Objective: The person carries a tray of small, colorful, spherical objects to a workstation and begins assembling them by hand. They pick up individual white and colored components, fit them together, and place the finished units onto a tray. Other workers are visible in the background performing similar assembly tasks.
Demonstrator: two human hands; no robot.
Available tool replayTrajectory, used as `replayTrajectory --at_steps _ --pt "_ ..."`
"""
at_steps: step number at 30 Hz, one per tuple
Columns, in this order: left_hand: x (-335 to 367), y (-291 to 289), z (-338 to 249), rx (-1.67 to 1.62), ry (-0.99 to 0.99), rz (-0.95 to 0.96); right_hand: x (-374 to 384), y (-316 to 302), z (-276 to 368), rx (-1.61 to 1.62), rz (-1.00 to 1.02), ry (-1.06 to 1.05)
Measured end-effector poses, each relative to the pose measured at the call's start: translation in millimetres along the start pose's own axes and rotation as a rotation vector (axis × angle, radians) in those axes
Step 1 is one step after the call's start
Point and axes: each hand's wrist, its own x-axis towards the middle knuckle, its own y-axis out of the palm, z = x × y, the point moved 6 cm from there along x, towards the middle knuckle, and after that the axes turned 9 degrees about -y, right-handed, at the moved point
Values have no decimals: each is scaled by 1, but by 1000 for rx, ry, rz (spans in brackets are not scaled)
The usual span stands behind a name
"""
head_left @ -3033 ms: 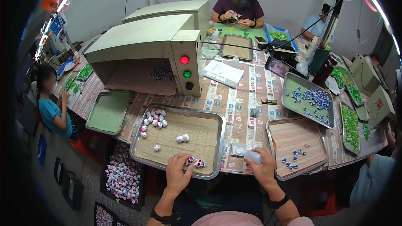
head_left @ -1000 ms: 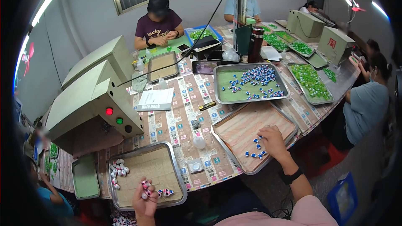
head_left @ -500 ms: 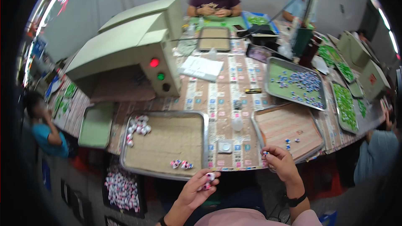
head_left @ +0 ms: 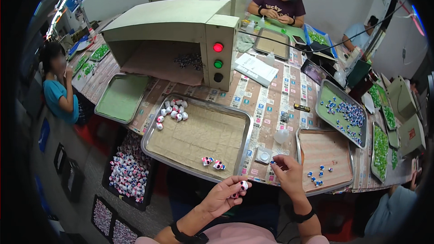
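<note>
Between the beige-lined tray (head_left: 194,135) and the orange-lined tray (head_left: 323,147) sit a square dish (head_left: 263,155) and (just behind it) a pale bottle (head_left: 281,136). The left hand (head_left: 220,197) curls loosely around white-and-pink pieces (head_left: 244,185); the right hand (head_left: 290,175) pinches a tiny blue-and-white piece (head_left: 273,162) at its fingertips, beyond and right of the left hand's load.

The left grip (head_left: 226,194) curls, the right grip (head_left: 288,175) pinches, both forearms (head_left: 191,219) stretched forward.
</note>
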Motion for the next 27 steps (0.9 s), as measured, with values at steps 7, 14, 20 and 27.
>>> replayTrajectory --at_steps 7,14,20,27 --pt "-4 -3 6 -18 7 -35 19 19 -6 -246 19 -284" --pt "-6 -10 8 -30 34 -10 24 27 -8 -364 73 -337" --pt "-2 -9 9 -17 44 -71 18 22 3 -244 41 -255" --pt "0 -6 7 18 87 -98 -19 24 40 253 132 -76"
